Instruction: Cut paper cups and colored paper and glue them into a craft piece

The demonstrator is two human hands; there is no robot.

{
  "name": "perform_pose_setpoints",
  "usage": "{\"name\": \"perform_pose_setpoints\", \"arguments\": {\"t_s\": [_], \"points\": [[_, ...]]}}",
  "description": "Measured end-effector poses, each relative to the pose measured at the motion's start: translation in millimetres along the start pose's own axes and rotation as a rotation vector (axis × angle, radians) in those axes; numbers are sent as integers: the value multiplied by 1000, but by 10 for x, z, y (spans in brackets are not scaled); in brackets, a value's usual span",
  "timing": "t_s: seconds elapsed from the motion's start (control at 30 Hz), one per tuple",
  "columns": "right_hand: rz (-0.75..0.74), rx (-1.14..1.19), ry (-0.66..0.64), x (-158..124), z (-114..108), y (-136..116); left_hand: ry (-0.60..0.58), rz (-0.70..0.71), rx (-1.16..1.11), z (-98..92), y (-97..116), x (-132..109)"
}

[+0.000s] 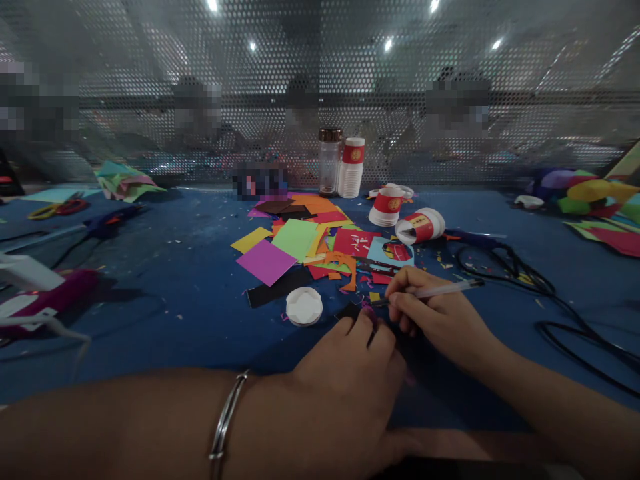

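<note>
So our right hand (440, 320) has the pen (445, 289) pinched — tip pointing left, toward the dark paper (347, 311) at our left hand (353, 373). Those left fingers curl down — we can't tell what they grip.

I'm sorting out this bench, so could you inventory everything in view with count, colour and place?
Table: one, blue, throughout
Perforated screen: one, grey, behind
Lidded jar: one, clear, back centre
Paper cups: several, red-white, back centre to right
Papers and scraps: many, mixed, mostly centre
Scissors: count unclear, yellow and red handles, left
Glue-gun-like tools: two, dark blue, left and right
Power strip: one, magenta, left
Cable: count unclear, black, right
Colourful bundle: one, mixed, far right
Round piece: one, white, front centre
Pen: one, clear barrel, in right hand
Bracelet: one, silver, left wrist
Hands: two, bare, front centre

Some blurred items are unidentifiable.
</note>
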State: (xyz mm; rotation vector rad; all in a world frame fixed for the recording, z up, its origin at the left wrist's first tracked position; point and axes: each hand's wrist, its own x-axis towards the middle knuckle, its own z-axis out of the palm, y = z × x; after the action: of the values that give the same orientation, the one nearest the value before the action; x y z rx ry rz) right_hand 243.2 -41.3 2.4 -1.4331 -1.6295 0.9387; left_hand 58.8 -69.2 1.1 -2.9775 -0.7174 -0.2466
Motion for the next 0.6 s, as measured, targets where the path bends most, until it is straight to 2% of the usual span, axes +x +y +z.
{"name": "perform_pose_setpoints", "arguments": {"t_s": [0.23,0.5,0.6], "points": [[-15,4,16,5,5,8,24,3,-5,25,-2,-11],[-13,23,6,-3,-4,1,-12,-2,-7,5,3,-16],[-22,17,-4,-10,-6,-7,23,3,8,28,-2,-17]]}}
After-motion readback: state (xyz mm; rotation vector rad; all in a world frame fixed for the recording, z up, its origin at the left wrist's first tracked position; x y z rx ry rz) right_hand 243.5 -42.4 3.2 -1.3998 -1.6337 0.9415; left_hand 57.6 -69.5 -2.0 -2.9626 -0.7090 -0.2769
